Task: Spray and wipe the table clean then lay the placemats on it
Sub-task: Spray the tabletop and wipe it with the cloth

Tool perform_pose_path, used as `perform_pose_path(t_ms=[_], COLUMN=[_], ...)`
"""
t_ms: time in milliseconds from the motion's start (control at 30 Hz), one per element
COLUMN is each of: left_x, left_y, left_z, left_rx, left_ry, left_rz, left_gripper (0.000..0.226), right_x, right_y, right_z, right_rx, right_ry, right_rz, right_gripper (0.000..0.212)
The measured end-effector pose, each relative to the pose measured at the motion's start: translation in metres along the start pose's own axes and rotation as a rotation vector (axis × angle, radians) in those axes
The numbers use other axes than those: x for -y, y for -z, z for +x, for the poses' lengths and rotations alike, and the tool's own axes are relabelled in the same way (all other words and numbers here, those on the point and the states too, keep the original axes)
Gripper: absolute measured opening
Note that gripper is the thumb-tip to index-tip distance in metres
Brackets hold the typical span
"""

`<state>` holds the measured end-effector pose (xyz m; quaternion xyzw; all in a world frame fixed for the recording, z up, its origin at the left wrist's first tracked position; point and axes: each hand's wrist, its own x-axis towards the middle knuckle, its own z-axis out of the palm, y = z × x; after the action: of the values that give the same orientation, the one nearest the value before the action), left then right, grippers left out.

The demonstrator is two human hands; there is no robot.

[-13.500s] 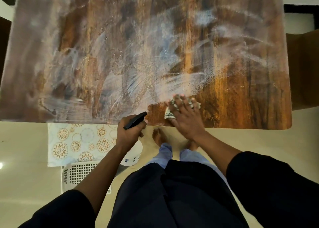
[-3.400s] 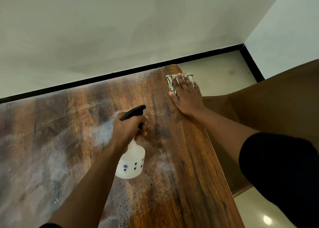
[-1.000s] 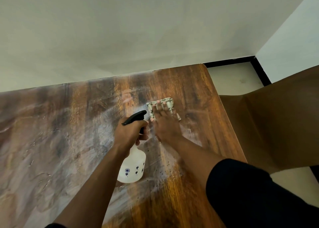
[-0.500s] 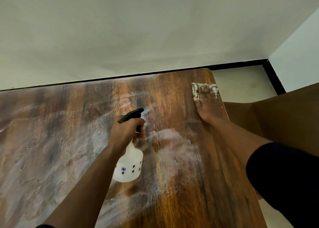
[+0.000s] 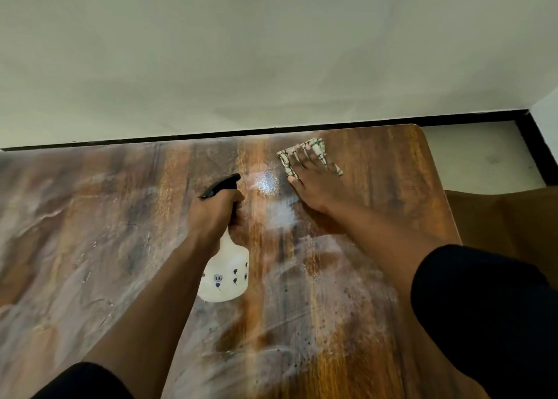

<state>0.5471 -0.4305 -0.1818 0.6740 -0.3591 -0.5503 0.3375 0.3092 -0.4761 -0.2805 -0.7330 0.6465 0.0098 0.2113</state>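
- The left hand (image 5: 216,211) grips the spray bottle (image 5: 225,273) by its neck, fingers curled round the trigger, above the wooden table (image 5: 90,232).
- The right hand (image 5: 314,181) presses a patterned cloth (image 5: 317,149) flat near the table's far edge, fingers straight and slightly spread.
- A bright wet patch (image 5: 267,183), perhaps fresh spray, sits between them.

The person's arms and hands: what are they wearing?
Both hands, left and right, are bare, with no gloves; no rings or watch show. The forearms are bare too. Dark, plain sleeves, left and right, are pushed up near the elbows.
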Motion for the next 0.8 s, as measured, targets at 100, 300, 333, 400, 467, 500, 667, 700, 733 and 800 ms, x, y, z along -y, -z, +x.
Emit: perform_pose_path(t_ms=[100, 300, 333, 400, 467, 500, 667, 700, 733, 800], left_x=[0.001, -0.005, -0.006, -0.008, -0.008, -0.007, -0.003, -0.002, -0.002, -0.002], left_y=[0.013, 0.035, 0.039, 0.049, 0.059, 0.063, 0.084, 0.088, 0.093, 0.101], left_z=[0.011, 0.028, 0.030, 0.034, 0.036, 0.036, 0.036, 0.036, 0.035, 0.035], left_rx=[-0.040, -0.085, -0.077, -0.068, -0.057, -0.053, -0.038, -0.029, -0.025, -0.030], left_ry=[0.001, 0.012, 0.003, 0.005, 0.014, 0.015, 0.023, 0.019, 0.013, 0.013], left_rz=[-0.009, -0.036, -0.034, -0.027, -0.006, 0.001, -0.029, -0.027, -0.022, -0.017], left_gripper=[0.031, 0.021, 0.028, 0.027, 0.020, 0.019, 0.031, 0.032, 0.030, 0.023], right_x=[-0.028, -0.102, -0.102, -0.086, -0.062, -0.050, 0.044, 0.068, 0.094, 0.142], right_y=[0.006, 0.031, 0.032, 0.032, 0.027, 0.026, 0.007, 0.002, -0.003, -0.014], right_z=[-0.005, -0.005, -0.001, 0.012, 0.027, 0.033, 0.072, 0.079, 0.084, 0.094], right_rx=[0.028, -0.109, -0.115, -0.131, -0.151, -0.151, -0.135, -0.131, -0.122, -0.092], right_ry=[0.096, -0.313, -0.368, -0.461, -0.518, -0.514, -0.294, -0.245, -0.200, -0.116], right_rz=[-0.016, 0.093, 0.107, 0.103, 0.114, 0.124, 0.108, 0.093, 0.090, 0.079], right_gripper=[0.065, 0.065, 0.065, 0.064, 0.064, 0.064, 0.066, 0.066, 0.067, 0.067])
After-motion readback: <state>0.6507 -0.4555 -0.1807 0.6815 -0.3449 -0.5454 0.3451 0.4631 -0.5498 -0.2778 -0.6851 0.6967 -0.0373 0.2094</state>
